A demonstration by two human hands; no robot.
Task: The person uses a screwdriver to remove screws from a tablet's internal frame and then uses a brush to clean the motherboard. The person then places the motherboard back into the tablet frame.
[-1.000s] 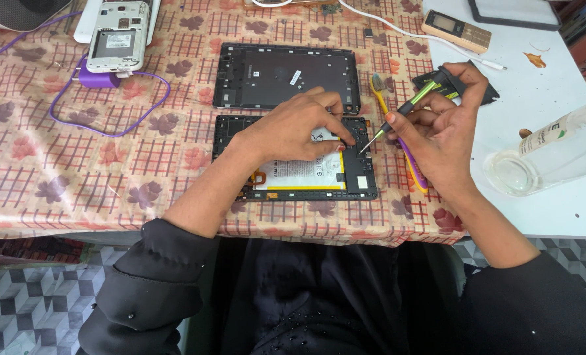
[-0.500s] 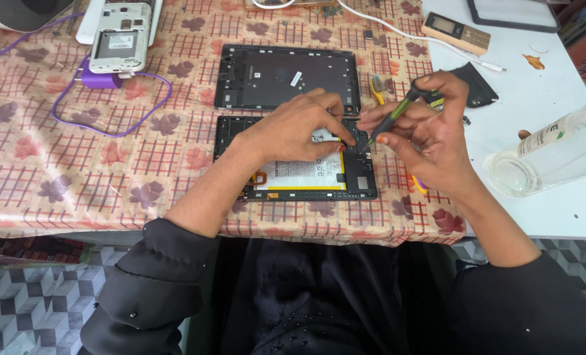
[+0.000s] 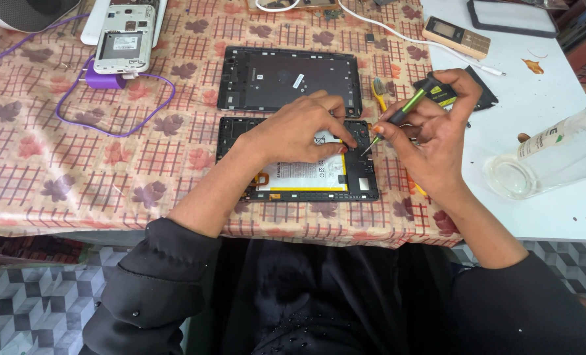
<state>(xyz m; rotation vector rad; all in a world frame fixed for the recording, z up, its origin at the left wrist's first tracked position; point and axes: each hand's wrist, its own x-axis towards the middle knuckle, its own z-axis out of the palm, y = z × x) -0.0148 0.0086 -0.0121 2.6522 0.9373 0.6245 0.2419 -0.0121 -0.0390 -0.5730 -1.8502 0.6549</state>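
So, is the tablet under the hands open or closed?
Open: the tablet lies without its back cover, white battery exposed; the left hand rests on it.

An opened black tablet (image 3: 299, 172) (white battery exposed) lies flat, a green-handled screwdriver (image 3: 398, 116) tilted over its right side.

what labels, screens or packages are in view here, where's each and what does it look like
Battery label: white and yellow rectangle inside the opened tablet, partly under the left hand.
Sticker: small white strip on the dark back cover above.
Bottle label: white, on a clear bottle lying at right.
Handset screen: small dark rectangle on a gold phone, top.
Phone label: grey patch in an opened white phone, top left.
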